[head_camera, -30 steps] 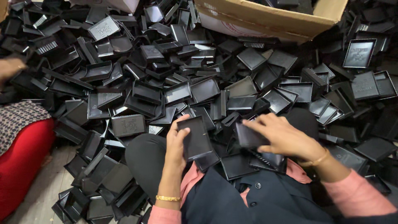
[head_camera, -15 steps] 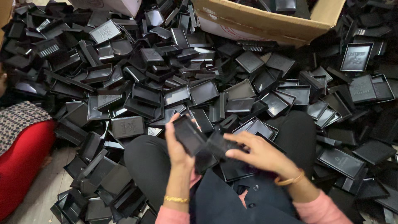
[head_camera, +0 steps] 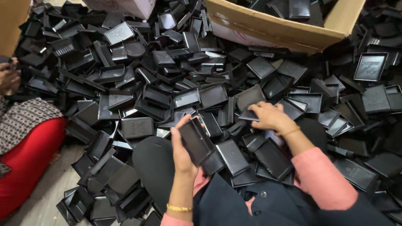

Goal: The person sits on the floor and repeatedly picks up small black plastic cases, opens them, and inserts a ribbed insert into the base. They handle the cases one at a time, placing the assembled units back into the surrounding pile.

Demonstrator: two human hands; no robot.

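**Two hands in a heap of black trays**

Head view, looking down: the left hand [head_camera: 182, 148] is up off the lap, fingers and thumb wrapped round a black rectangular tray [head_camera: 197, 141], gripping it by its long edges, tilted with one end pointing far-left; a gold bangle [head_camera: 179, 207] sits on that wrist; over to the right the right hand [head_camera: 270, 116] is stretched out onto the heap, fingers curled down onto another black tray piece [head_camera: 250, 116] at the pile's near edge, touching it, though whether it is truly pinched I cannot tell; loose trays lie on the lap between the two hands; the pile of black trays [head_camera: 167, 71] spreads far and wide; a cardboard box [head_camera: 272, 29] sits far right, holding more of them; at the far left edge another person's hand [head_camera: 8, 77] shows, with red fabric [head_camera: 25, 163] below it.
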